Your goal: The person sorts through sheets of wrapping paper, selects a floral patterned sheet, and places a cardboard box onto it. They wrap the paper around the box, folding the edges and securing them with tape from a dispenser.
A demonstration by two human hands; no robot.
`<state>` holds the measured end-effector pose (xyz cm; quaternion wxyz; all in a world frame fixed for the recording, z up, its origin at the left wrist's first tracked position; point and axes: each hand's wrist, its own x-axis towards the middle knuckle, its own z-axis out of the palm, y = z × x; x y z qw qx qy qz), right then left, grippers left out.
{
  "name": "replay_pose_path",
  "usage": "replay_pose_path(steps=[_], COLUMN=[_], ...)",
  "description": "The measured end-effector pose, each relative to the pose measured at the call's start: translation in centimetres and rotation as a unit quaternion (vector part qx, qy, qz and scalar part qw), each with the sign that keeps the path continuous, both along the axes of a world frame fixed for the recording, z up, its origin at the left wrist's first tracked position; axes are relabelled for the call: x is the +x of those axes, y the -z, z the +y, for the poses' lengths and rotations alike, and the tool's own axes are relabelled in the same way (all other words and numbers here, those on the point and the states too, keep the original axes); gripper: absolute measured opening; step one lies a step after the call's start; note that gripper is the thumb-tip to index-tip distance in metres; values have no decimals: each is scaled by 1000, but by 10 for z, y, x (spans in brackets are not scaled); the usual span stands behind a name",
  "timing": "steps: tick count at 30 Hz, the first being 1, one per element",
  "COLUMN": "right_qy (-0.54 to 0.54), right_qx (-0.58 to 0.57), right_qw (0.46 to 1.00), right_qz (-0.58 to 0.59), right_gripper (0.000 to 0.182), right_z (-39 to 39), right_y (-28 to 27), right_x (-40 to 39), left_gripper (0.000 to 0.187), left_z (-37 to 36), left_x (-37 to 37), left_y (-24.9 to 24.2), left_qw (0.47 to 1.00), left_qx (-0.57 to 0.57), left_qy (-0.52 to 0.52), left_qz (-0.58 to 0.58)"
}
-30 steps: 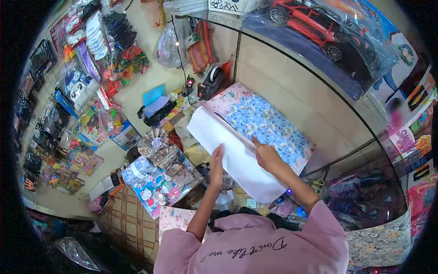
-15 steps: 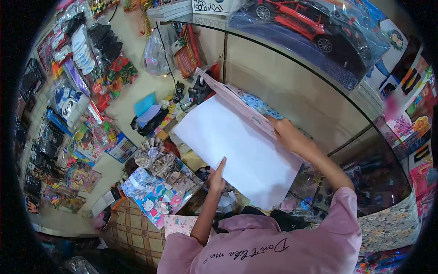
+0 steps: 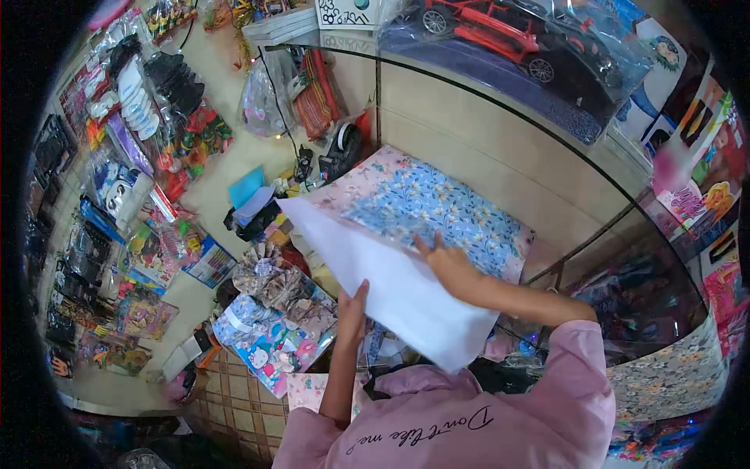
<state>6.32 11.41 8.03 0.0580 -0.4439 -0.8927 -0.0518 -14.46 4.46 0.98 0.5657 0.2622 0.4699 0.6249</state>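
A large white paper sheet [image 3: 414,301] slants across the middle, its right part slightly smeared by motion. My left hand [image 3: 353,306] grips its near-left edge, thumb on top and the other fingers hidden beneath. Over the sheet's far edge is my right hand [image 3: 451,270], fingers spread, fingertips over a blue floral paper [image 3: 453,205]. That patterned paper lies on the counter beyond the white sheet. Pink floral paper [image 3: 387,166] shows along its far-left side.
A glass showcase edge [image 3: 500,98] curves behind the papers, with a boxed red toy car [image 3: 488,27] on top. A black tape dispenser [image 3: 341,148] stands at the back. To the left lie a Hello Kitty package [image 3: 269,356] and a crumpled patterned bundle [image 3: 269,277].
The raised pink sheet no longer stands up, and the blue floral paper is now exposed. My right hand has moved left and opened. The white sheet has shifted toward me, showing less surface.
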Motion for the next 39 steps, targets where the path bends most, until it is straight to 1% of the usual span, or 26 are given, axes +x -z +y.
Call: replay_pose_path(steps=[1, 3, 4, 6, 7, 8, 9, 12, 13, 15, 16, 17, 18, 19, 21, 24, 25, 27, 28, 29, 30, 31, 32, 35, 37, 39], right_qy=[12, 25, 28, 36, 40, 42, 43, 25, 17, -119, -185, -248, -307, -320, -347, -369, -347, -333, -323, -257, -189, -72, 46, 139, 182, 230], right_qx=[-12, 22, 36, 22, 16, -13, -39, -140, -176, -284, -334, -410, -480, -474, -460, -376, -385, -294, -247, -226, -203, -293, -375, -219, -187, -166], right_qw=[999, 999, 999, 996, 994, 994, 993, 987, 983, 949, 917, 860, 789, 786, 778, 818, 811, 830, 836, 832, 822, 772, 700, 588, 533, 486], right_qz=[-43, -33, -29, -78, -102, -103, -104, -70, -52, 64, 119, 175, 229, 236, 251, 233, 271, 338, 368, 436, 498, 559, 605, 766, 805, 827], right_gripper=[67, 67, 67, 69, 70, 69, 69, 73, 76, 84, 88, 97, 106, 114, 130, 139, 126, 108, 99, 85, 73, 67, 61, 53, 57, 60], right_z=[-5, -8, -10, -16, -19, -22, -24, -26, -27, -42, -51, -59, -70, -84, -109, -119, -121, -117, -117, -117, -117, -120, -121, -109, -97, -91], right_y=[1, 12, 20, 30, 34, 38, 41, 40, 38, 3, -16, -24, -29, -40, -57, -51, -51, -53, -54, -45, -30, -14, -1, 15, 37, 49], right_x=[-4, -5, -6, -10, -13, -16, -19, -23, -22, -13, -9, -9, -9, -13, -24, -34, -34, -30, -27, -22, -16, -6, 4, 27, 54, 80], left_gripper=[46, 43, 44, 46, 47, 48, 49, 47, 59, 67, 71, 85, 84, 83, 83, 86, 87, 86, 85, 82, 81, 81, 81, 81, 79, 73], left_z=[-6, -17, -26, -37, -46, -54, -59, -72, -74, -79, -80, -84, -84, -80, -75, -62, -57, -47, -41, -30, -15, 0, 21, 56, 65, 75], left_x=[-7, -24, -31, -61, -78, -93, -102, -105, -113, -103, -98, -112, -131, -151, -152, -137, -127, -95, -71, -57, -51, -41, -39, 21, 40, 55], left_y=[-5, -24, -45, -51, -48, -46, -55, -58, -49, -78, -88, -83, -70, -52, -52, -73, -87, -127, -152, -161, -156, -155, -134, -111, -86, -59], left_qw=[1000, 999, 998, 995, 995, 993, 987, 983, 983, 976, 970, 977, 974, 969, 952, 907, 888, 895, 919, 931, 927, 938, 952, 950, 887, 794], left_qx=[-4, -28, -51, -69, -56, -42, -100, -41, -21, 47, 80, 83, 74, 65, 97, 211, 248, 278, 267, 238, 256, 230, 282, 261, 295, 320], left_qy=[-2, -19, -40, -78, -85, -92, -127, -178, -171, -210, -229, -194, -206, -217, -247, -295, -308, -293, -265, -252, -232, -219, -95, 34, 149, 197], left_qz=[3, 29, 16, 10, -24, -58, -1, -27, -67, -29, -11, 21, 60, 99, 156, 214, 234, 188, 121, 112, 143, 140, 78, 169, 323, 478])
